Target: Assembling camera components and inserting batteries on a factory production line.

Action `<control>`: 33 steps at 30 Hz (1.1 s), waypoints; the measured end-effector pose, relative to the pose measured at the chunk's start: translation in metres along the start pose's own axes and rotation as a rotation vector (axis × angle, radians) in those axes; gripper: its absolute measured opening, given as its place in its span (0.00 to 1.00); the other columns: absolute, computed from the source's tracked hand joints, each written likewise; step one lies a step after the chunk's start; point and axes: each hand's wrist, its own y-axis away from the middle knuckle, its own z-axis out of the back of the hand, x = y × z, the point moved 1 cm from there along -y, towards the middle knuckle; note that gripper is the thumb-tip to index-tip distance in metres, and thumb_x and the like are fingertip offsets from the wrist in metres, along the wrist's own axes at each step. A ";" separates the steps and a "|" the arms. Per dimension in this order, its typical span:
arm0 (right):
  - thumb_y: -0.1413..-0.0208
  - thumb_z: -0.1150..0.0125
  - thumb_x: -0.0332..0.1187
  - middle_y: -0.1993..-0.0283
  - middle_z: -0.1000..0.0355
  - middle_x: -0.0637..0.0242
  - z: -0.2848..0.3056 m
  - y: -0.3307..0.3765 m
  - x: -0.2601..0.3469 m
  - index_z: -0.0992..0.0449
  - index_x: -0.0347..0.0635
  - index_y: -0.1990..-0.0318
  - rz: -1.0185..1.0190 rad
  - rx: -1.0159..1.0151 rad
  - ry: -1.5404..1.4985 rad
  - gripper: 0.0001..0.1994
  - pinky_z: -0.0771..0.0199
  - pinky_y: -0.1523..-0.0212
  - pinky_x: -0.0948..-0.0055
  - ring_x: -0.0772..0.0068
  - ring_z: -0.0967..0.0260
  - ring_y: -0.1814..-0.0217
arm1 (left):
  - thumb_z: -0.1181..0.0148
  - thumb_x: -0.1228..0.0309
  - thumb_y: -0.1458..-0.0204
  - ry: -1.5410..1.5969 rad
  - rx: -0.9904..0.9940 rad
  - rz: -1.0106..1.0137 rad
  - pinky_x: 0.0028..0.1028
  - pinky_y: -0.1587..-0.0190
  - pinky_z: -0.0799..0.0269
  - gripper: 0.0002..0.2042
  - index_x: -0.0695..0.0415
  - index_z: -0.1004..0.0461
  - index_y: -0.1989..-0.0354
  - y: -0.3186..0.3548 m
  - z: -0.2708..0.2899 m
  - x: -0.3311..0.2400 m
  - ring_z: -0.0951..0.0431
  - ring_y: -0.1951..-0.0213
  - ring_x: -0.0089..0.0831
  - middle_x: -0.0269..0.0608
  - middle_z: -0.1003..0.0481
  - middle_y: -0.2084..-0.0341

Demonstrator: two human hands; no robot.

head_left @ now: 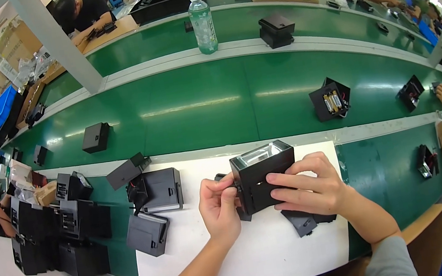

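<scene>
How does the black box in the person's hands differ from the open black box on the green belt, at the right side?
The held box is above the white sheet, gripped by the left hand and the right hand; the belt box lies alone, untouched. The held box shows a clear shiny window on top; the belt box shows yellow parts and wires inside. Both are black and about cube-shaped.

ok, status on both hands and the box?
Left hand and right hand both gripping black box, upright over white mat. Loose black part under right hand. Nothing blocking.
</scene>
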 end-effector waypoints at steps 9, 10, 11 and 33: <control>0.58 0.29 0.34 0.44 0.26 0.74 -0.003 -0.005 -0.012 0.20 0.47 0.63 0.006 0.037 -0.101 0.12 0.37 0.50 0.69 0.73 0.33 0.56 | 0.44 0.84 0.47 -0.005 0.104 0.152 0.19 0.65 0.26 0.15 0.58 0.43 0.57 -0.008 -0.012 -0.014 0.23 0.64 0.29 0.54 0.30 0.48; 0.58 0.29 0.34 0.44 0.26 0.74 -0.003 -0.005 -0.013 0.20 0.47 0.63 0.003 0.042 -0.119 0.12 0.37 0.49 0.69 0.72 0.34 0.55 | 0.43 0.85 0.48 -0.050 0.121 0.162 0.20 0.64 0.25 0.16 0.58 0.43 0.57 -0.008 -0.015 -0.016 0.23 0.63 0.30 0.54 0.31 0.48; 0.58 0.29 0.34 0.44 0.26 0.74 -0.003 -0.004 -0.012 0.20 0.47 0.63 0.001 0.040 -0.114 0.12 0.37 0.49 0.69 0.72 0.34 0.55 | 0.43 0.85 0.48 -0.049 0.126 0.163 0.20 0.64 0.25 0.16 0.58 0.43 0.57 -0.009 -0.017 -0.017 0.23 0.63 0.30 0.54 0.31 0.48; 0.62 0.24 0.41 0.37 0.37 0.63 0.001 -0.003 -0.010 0.20 0.56 0.52 -0.021 0.016 -0.146 0.24 0.58 0.30 0.38 0.55 0.47 0.32 | 0.41 0.87 0.52 -0.205 0.224 0.164 0.27 0.55 0.26 0.22 0.56 0.46 0.55 -0.009 -0.013 -0.029 0.25 0.57 0.35 0.50 0.34 0.48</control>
